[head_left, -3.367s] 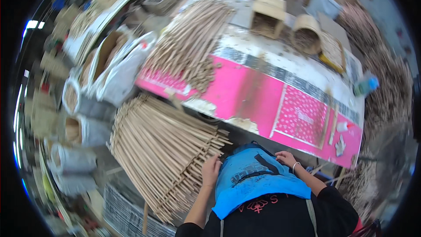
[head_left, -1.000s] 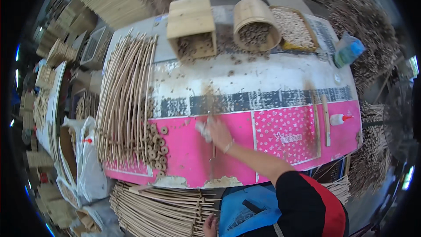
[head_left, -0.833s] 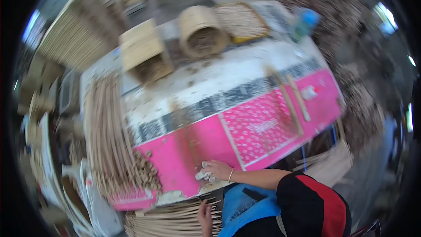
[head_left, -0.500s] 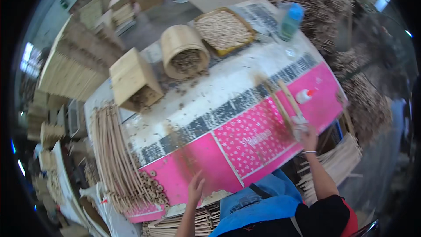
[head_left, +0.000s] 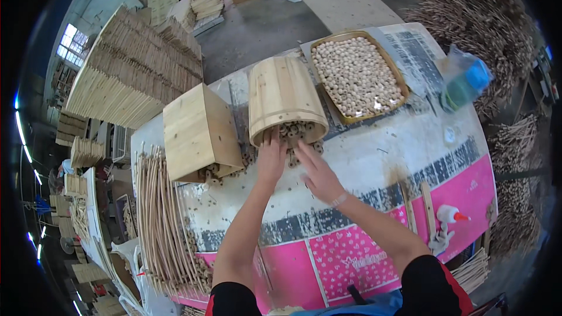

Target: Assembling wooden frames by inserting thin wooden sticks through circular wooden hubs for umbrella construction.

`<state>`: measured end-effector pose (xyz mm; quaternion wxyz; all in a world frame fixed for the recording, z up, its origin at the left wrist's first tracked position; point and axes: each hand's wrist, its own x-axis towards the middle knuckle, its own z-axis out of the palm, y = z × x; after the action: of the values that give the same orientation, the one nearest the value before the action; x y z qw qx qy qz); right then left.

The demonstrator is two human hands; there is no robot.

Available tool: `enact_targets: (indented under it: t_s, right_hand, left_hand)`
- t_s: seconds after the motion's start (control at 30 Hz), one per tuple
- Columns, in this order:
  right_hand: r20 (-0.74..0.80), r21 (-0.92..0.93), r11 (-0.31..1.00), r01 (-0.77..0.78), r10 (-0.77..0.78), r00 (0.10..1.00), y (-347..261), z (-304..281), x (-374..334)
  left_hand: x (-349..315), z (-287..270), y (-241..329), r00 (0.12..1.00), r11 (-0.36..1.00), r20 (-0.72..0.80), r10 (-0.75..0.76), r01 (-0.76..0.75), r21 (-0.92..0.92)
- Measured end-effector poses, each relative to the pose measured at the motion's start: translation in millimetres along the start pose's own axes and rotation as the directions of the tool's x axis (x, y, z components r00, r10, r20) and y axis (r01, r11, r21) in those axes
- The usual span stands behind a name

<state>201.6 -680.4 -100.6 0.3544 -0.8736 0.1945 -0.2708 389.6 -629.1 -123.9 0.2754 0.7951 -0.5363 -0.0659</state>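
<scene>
A wooden bucket [head_left: 285, 88] lies on its side, its mouth facing me. Small round wooden pieces [head_left: 291, 131], some with holes, fill its lower part and spill onto the table. At the bucket's lower left rim is my left hand [head_left: 273, 157], fingers stretched into the mouth. To the right of it, my right hand [head_left: 319, 174] has its fingers extended toward the spilled pieces at the rim. Neither hand visibly grips anything, though the left fingertips are partly hidden. A square wooden box [head_left: 202, 129] lies left of the bucket, also holding small pieces near its opening.
A yellow-rimmed tray [head_left: 404, 96] of round wooden beads stands right of the bucket, then a bagged bottle [head_left: 466, 86]. Long wooden rods [head_left: 158, 216] lie at left. A glue bottle [head_left: 452, 215], wooden strips [head_left: 428, 205] and a crumpled white item [head_left: 440, 240] are at right.
Both hands have moved forward to the bucket's mouth. My right hand has left the white item beside the wooden strips. The view has shifted too.
</scene>
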Motion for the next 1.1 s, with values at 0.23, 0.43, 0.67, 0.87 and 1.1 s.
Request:
enact_targets:
  t_s: [0.23, 0.43, 0.67, 0.87, 1.1]
  right_hand:
    - [-0.106, -0.252, 0.947, -0.197, 0.176, 0.979, 112.9, 77.5, 138.0]
    - [-0.373, -0.335, 0.939, -0.075, -0.059, 0.926, 162.2, 116.4, 110.2]
    - [-0.498, -0.366, 0.924, -0.114, -0.090, 0.863, 147.0, 122.4, 95.0]
    - [-0.443, 0.041, 0.985, -0.170, 0.170, 0.880, 102.2, 104.6, 70.8]
    - [-0.252, 0.247, 0.927, -0.281, 0.342, 0.905, 59.8, 99.7, 37.2]
  left_hand:
    - [74.3, 86.1, -94.2, 0.988, 0.996, -0.150, 0.027, -0.014, 0.089]
    - [82.7, 142.9, -120.8, 0.968, 0.998, -0.247, 0.055, -0.060, -0.014]
    - [61.6, 113.0, -80.9, 0.954, 0.987, -0.253, 0.160, -0.150, 0.056]
    - [35.0, 67.0, -43.7, 0.930, 0.963, -0.314, 0.192, -0.117, 0.242]
    - [-21.4, 63.3, -41.5, 0.997, 0.917, -0.040, 0.073, -0.052, 0.395]
